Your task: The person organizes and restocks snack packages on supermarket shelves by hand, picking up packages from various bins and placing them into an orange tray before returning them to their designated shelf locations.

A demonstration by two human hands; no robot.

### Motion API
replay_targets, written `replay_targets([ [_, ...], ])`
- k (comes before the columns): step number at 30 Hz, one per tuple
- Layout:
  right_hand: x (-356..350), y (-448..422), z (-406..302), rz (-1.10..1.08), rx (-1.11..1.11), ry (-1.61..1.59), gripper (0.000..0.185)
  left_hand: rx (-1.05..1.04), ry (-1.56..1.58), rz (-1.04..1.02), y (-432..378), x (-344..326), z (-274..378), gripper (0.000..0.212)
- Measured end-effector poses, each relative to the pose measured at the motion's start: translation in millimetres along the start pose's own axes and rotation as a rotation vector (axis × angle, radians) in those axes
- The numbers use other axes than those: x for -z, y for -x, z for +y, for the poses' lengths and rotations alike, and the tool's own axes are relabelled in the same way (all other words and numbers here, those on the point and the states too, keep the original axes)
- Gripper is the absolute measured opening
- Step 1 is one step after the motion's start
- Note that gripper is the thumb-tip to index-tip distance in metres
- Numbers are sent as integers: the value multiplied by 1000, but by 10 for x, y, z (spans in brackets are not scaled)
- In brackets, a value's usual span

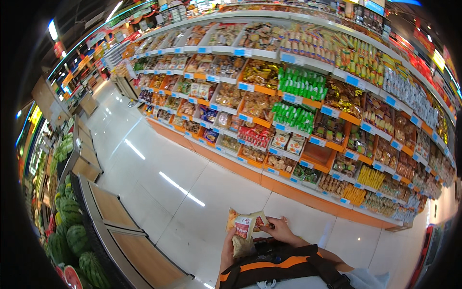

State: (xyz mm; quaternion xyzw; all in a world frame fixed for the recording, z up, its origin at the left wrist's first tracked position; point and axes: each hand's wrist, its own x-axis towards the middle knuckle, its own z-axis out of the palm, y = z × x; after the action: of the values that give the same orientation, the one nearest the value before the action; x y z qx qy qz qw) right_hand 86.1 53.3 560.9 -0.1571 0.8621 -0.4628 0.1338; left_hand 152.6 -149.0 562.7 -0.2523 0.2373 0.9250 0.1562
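Observation:
Small printed snack packets (244, 225) are held close to my body at the bottom middle of the head view. My left hand (228, 245) grips them from the left side, its thumb against the front. On their right, my right hand (279, 229) has its fingers closed on the edge of a packet with a red panel (259, 222). The packets overlap, so how many there are cannot be told. A black and orange strap (278, 265) crosses my body just below the hands.
Ahead stands a long tiered snack shelf (216, 144) with an orange base, its bins full of wrapped snacks. One orange bin (317, 156) low on it looks nearly bare. Watermelons (77, 240) fill a wood-panelled stand (124, 211) at the left. Pale floor tiles (173, 169) lie between.

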Motion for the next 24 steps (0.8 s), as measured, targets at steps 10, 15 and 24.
replay_targets([
  [10,-744,-137,-109,-287,90,-129,52,-279,78,218,578,433,110,43],
  [15,-864,-286,-380,-322,149,-188,57,-227,276,265,607,446,314,44],
  [24,-1376,-1200,-577,-487,188,-217,50,-484,252,402,246,1022,802,47],
])
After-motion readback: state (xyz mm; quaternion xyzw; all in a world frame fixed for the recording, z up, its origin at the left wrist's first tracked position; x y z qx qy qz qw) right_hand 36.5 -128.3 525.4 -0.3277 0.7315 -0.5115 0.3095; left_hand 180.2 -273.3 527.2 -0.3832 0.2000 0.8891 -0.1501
